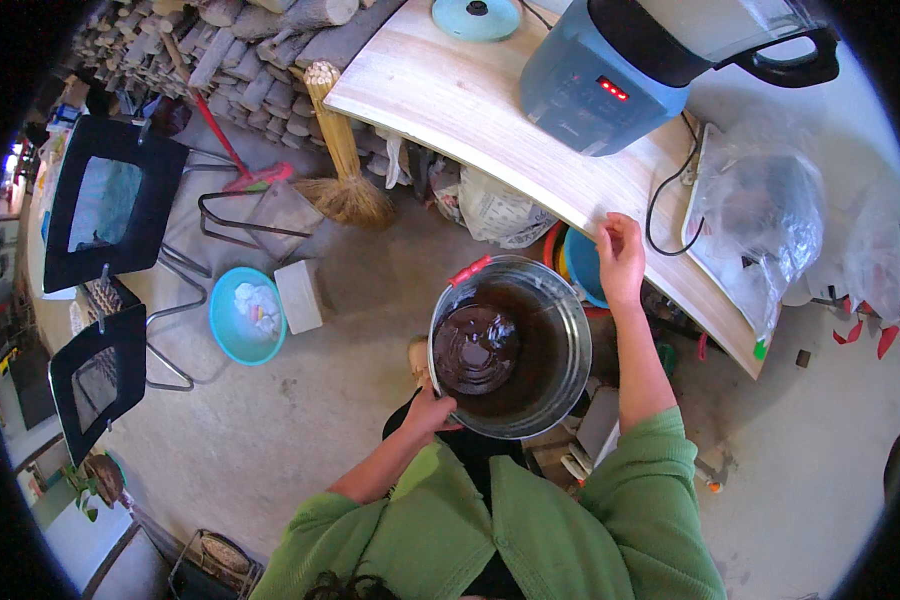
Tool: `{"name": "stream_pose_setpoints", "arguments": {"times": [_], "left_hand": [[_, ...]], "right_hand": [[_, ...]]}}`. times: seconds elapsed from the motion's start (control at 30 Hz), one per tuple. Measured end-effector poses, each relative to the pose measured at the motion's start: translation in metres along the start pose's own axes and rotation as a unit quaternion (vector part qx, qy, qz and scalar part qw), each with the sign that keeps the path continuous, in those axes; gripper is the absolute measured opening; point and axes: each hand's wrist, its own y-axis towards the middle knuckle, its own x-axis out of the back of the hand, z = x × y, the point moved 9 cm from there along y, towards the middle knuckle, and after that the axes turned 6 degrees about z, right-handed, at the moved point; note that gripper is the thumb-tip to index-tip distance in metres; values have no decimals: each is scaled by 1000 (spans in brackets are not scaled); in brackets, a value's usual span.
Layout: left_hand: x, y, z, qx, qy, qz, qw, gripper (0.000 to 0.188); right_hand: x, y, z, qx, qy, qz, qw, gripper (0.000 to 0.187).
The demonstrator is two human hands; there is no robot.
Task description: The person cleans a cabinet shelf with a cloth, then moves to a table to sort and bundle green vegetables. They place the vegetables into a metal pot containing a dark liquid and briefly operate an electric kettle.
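A shiny metal bucket (573, 350) is in front of my body, with its mouth facing up toward me. Dark brown liquid (470, 365) with ripples lies inside it, gathered toward the left side. The bucket's red handle grip (470, 270) rests against the far rim. My left hand (430, 411) is closed on the near-left rim of the bucket. Beside the table's front edge, my right hand (622, 262) is raised with loosely curled fingers, and nothing shows in it. Above on the table stands a blue-grey blender (595, 95) with a lit red display.
The pale wooden table (450, 90) also carries a clear plastic bag (770, 190) and a black cord (660, 215). Under it are a blue basin (585, 265) and bags. Leftward stand a turquoise basin (232, 338), black-backed chairs (70, 230), a straw broom (345, 190) and stacked firewood (260, 75).
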Motion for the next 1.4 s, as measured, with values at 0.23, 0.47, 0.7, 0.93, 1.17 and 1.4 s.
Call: {"name": "stream_pose_setpoints", "arguments": {"times": [0.23,0.47,0.7,0.93,1.17,1.4], "left_hand": [[-11,-10,1,2,53,30,998,69],[-3,-1,18,-19,195,33,980,99],[9,-2,26,-23,124,12,992,98],[28,-6,21,10,78,-20,997,70],[47,7,4,-17,108,-11,994,70],[42,-4,-29,-33,35,-11,999,66]], "right_hand": [[58,-142,-34,-13,-212,16,977,43],[76,-237,-73,-168,-213,7,962,73],[34,-43,46,69,-18,-106,992,93],[12,106,104,85,-107,-202,970,135],[4,124,111,73,-61,-254,963,138],[7,127,113,91,-63,-273,956,129]]}}
